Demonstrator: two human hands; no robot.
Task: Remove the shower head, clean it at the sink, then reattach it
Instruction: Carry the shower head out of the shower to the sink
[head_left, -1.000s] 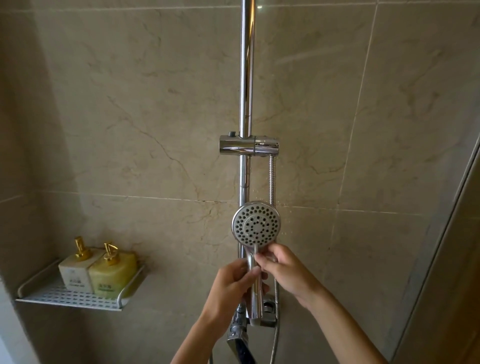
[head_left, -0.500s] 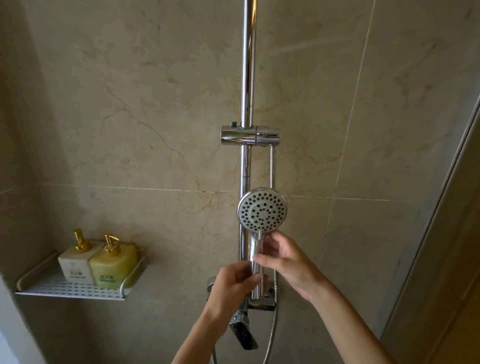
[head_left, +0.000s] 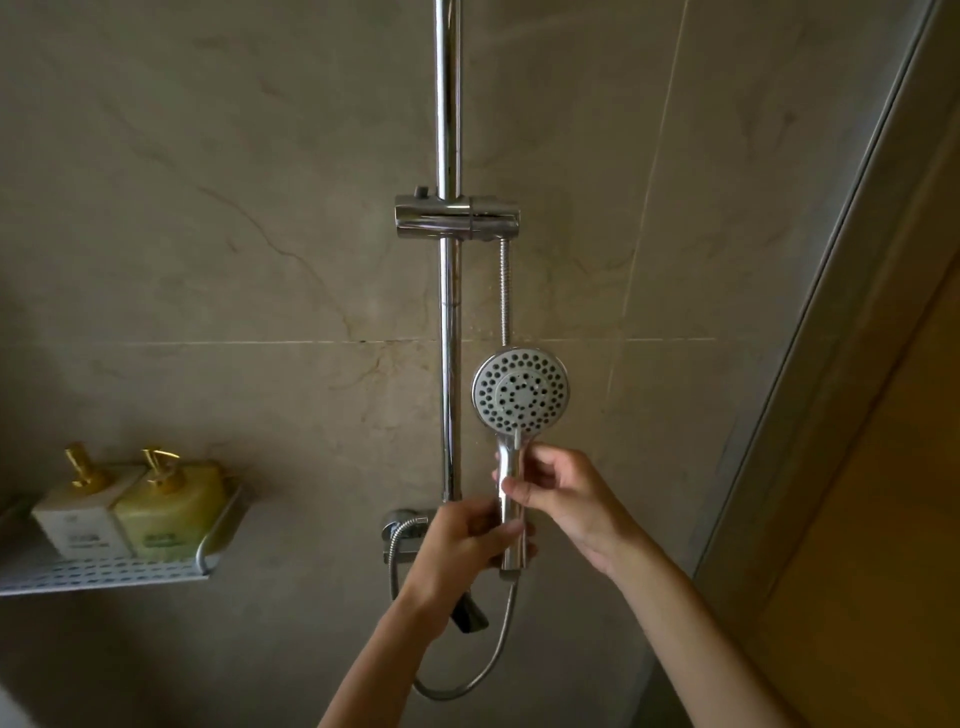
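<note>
A chrome shower head (head_left: 521, 396) with a round grey spray face stands upright in front of the tiled wall, its face towards me. My left hand (head_left: 457, 551) grips the lower part of its handle from the left. My right hand (head_left: 563, 499) pinches the handle higher up from the right. The metal hose (head_left: 505, 291) runs up behind the head to the chrome holder (head_left: 457, 217) on the vertical rail (head_left: 448, 104). The holder sits well above the head, and nothing sits in its cradle. A loop of hose (head_left: 483, 670) hangs below my hands.
The mixer valve (head_left: 408, 530) with a dark lever is mounted on the wall behind my left hand. At the lower left a white perforated shelf (head_left: 104, 571) carries two square bottles (head_left: 124, 512) with gold pumps. A glass door frame (head_left: 831, 286) slants along the right.
Both hands have carried the shower head upward and a little to the right, closer to the holder. My view has tilted up, so the hose loop below shows.
</note>
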